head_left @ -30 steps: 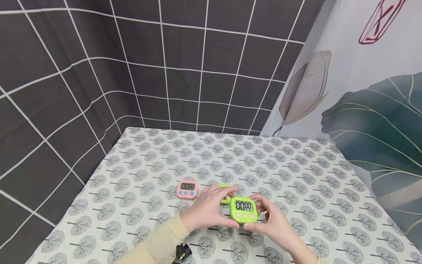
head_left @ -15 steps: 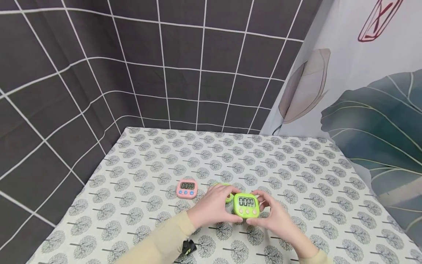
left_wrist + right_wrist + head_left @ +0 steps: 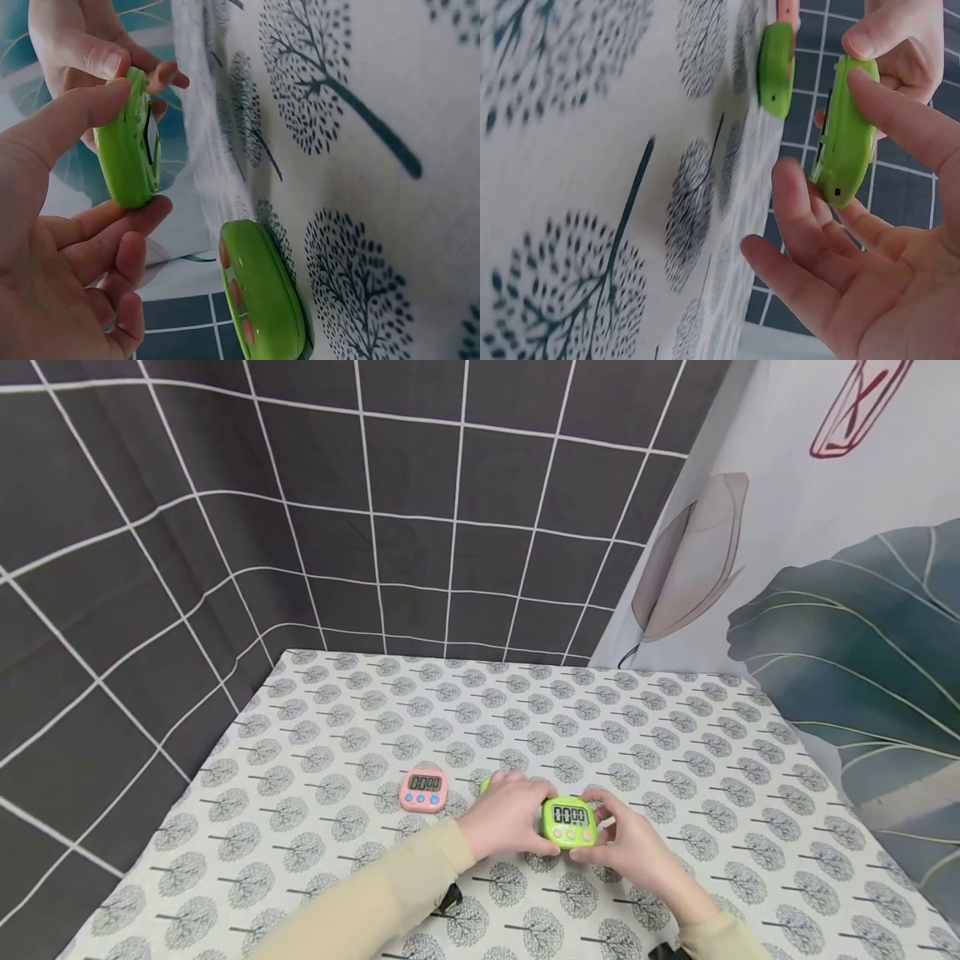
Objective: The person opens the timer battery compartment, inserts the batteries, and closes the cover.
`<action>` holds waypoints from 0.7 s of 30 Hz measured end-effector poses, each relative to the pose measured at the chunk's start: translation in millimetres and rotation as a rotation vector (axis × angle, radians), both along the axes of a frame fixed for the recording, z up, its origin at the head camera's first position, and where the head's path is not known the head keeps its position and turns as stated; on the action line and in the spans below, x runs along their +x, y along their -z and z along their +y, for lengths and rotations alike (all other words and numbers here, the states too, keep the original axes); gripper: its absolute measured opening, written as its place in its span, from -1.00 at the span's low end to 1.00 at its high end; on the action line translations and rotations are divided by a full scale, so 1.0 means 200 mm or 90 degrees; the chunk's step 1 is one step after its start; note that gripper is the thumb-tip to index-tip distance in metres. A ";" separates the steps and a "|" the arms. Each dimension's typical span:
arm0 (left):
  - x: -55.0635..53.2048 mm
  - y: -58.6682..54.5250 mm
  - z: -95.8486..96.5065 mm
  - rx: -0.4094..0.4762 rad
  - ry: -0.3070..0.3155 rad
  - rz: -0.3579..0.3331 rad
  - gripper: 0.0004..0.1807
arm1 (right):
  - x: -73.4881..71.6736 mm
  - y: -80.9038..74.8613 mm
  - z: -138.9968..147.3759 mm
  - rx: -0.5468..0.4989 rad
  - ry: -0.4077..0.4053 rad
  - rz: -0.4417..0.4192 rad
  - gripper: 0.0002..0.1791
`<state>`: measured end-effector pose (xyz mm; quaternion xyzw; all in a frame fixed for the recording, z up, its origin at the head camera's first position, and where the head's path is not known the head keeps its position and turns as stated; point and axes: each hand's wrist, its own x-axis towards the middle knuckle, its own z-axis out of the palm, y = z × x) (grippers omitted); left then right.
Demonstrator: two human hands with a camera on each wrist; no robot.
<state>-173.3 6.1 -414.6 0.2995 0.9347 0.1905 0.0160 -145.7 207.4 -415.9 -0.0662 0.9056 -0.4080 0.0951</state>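
A green digital timer [image 3: 568, 833] is held up off the table, its display reading 00:00 above a row of pale pink buttons. My left hand [image 3: 508, 817] pinches its left side between thumb and fingers. On the opposite side, my right hand [image 3: 633, 847] pinches it too, thumb below and fingers above in the head view. The left wrist view shows the held timer's back edge-on, with a recess on it. A second green timer [image 3: 266, 300] lies on the table beneath the left hand, which mostly hides it in the head view.
A pink timer [image 3: 423, 791] with blue buttons lies face up to the left of the hands. The tree-patterned tablecloth [image 3: 337, 827] covers the table. Dark gridded cloth [image 3: 420, 552] stands behind and to the left, a leaf-printed curtain [image 3: 862, 635] to the right.
Both hands have carried the green timer a little to the right and away from me. My left hand now covers more of the second green timer. The pink timer stays put.
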 end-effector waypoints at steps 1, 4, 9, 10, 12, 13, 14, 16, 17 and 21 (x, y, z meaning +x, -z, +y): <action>-0.01 0.00 0.01 -0.010 0.001 0.001 -0.25 | -0.01 0.01 0.00 0.005 0.002 -0.005 -0.11; -0.03 0.01 0.04 -0.022 0.004 -0.006 -0.28 | -0.02 0.02 0.02 0.019 -0.006 -0.008 -0.12; -0.06 0.02 0.08 -0.030 0.017 -0.009 -0.42 | -0.06 0.04 0.04 0.048 -0.014 -0.002 -0.10; -0.06 0.02 0.09 -0.034 0.017 -0.009 -0.44 | -0.07 0.04 0.05 0.055 -0.013 -0.003 -0.09; -0.07 0.01 0.10 -0.047 0.014 -0.008 -0.50 | -0.08 0.04 0.05 0.075 -0.015 -0.003 -0.09; -0.07 0.01 0.10 -0.053 0.012 -0.008 -0.51 | -0.09 0.04 0.04 0.085 -0.016 -0.003 -0.10; -0.07 0.01 0.11 -0.057 0.008 -0.013 -0.53 | -0.10 0.04 0.04 0.092 -0.019 -0.004 -0.10; -0.08 0.02 0.11 -0.064 0.003 -0.018 -0.56 | -0.12 0.04 0.04 0.109 -0.022 -0.005 -0.13; -0.09 0.02 0.12 -0.065 0.000 -0.022 -0.57 | -0.13 0.04 0.03 0.113 -0.022 -0.008 -0.14; -0.10 0.04 0.13 -0.073 -0.003 -0.020 -0.57 | -0.15 0.04 0.03 0.131 -0.018 -0.013 -0.18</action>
